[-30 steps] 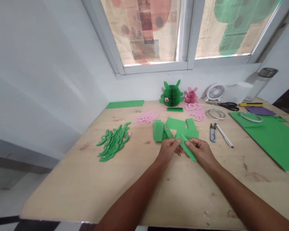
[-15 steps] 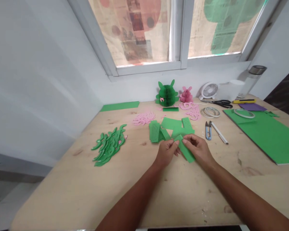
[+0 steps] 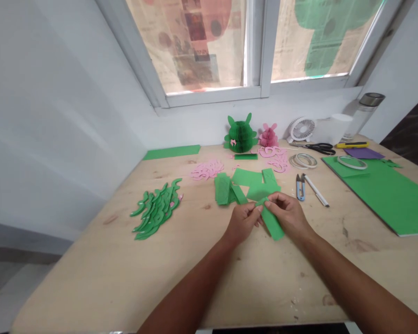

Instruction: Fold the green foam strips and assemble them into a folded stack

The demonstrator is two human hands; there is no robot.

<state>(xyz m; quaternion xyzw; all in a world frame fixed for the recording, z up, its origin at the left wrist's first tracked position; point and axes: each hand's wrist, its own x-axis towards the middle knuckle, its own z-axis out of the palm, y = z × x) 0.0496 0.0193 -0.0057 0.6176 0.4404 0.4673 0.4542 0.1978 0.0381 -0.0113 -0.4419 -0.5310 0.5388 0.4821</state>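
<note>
A green paper strip hangs at a slant between my two hands, its upper end pinched. My left hand grips that end from the left with thumb and fingers. From the right, my right hand holds the same end, thumb on top. Just beyond lie green paper pieces, and left of them is a stack of green paper. Pink paper cutouts lie further back. Curved green cutouts are piled at the left.
Blue snips, a white pen and tape rolls lie right of my hands. Further right is a large green sheet. Black scissors, a fan and a green paper figure are at the back.
The upper end of the strip now shows less between my fingertips, and its lower end sits slightly lower. Both hands have stayed in nearly the same place.
</note>
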